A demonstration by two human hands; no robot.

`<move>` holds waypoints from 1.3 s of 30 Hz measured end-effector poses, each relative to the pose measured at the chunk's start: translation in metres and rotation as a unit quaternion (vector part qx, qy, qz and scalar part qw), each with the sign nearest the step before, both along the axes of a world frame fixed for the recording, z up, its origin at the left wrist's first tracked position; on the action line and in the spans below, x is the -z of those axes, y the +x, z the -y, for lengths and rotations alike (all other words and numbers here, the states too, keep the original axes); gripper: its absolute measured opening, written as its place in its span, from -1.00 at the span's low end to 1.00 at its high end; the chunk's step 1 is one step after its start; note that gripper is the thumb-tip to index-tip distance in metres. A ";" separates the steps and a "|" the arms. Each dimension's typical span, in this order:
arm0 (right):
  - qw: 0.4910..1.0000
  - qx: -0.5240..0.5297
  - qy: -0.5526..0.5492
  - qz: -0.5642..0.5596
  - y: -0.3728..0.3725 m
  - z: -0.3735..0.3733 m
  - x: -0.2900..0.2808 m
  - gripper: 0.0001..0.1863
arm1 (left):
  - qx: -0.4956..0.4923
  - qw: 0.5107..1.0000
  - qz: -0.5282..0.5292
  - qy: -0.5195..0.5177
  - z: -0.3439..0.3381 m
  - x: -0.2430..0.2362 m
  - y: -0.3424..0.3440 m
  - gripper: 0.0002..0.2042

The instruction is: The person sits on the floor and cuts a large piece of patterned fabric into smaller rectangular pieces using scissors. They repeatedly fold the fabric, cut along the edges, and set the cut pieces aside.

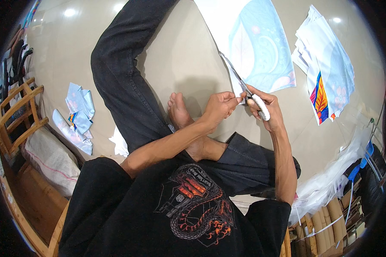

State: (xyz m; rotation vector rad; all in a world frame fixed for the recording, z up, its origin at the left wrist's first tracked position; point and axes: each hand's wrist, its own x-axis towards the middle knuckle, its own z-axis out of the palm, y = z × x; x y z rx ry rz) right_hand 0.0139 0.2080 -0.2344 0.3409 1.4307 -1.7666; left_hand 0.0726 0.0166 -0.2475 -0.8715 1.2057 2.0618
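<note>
A large piece of printed fabric, white and pale blue with leaf and flower shapes, lies on the floor in front of me. My right hand grips a pair of scissors with white-wrapped handles. Their long dark blades point away and to the left, along the fabric's left edge; how far apart they are is hard to make out. Close beside them, my left hand is closed in a pinch at the fabric's near left corner, its fingertips almost touching the scissors.
On the right lies a stack of similar fabric pieces, partly orange and blue. Crumpled blue pieces rest at left, near a wooden frame and a pale sack. Clear plastic wrapping and cardboard-coloured rolls are at lower right.
</note>
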 end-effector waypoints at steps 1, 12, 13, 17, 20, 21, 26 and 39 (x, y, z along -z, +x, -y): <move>1.000 -0.003 -0.002 0.001 -0.001 0.001 0.001 -0.43 | 0.003 1.000 0.000 -0.001 0.000 0.001 0.000 -0.83; 1.000 -0.002 0.014 0.000 -0.002 0.009 -0.005 -0.45 | 0.107 0.992 -0.040 -0.047 0.026 -0.018 0.013 -0.77; 1.000 0.005 0.010 -0.012 0.002 0.009 -0.011 -0.43 | 0.113 0.992 -0.051 -0.035 0.048 -0.039 0.023 -0.76; 0.993 0.081 -0.059 -0.063 0.038 -0.012 -0.021 -0.41 | -0.042 0.919 -0.177 -0.351 0.186 -0.126 0.089 -0.84; 0.988 0.115 -0.047 -0.091 0.066 -0.018 -0.026 -0.38 | -0.241 0.834 -0.083 -0.490 0.302 -0.115 0.191 -0.85; 0.986 0.128 -0.043 -0.095 0.073 -0.020 -0.027 -0.38 | -0.296 0.819 -0.046 -0.490 0.330 -0.106 0.231 -0.84; 0.972 0.185 0.080 -0.118 0.105 -0.026 -0.027 -0.39 | -0.386 0.717 0.253 -0.522 0.340 -0.017 0.346 -0.59; 0.890 0.322 0.233 -0.223 0.121 0.042 -0.040 -0.38 | 0.194 0.445 -0.608 -0.628 0.126 -0.040 -0.158 -0.44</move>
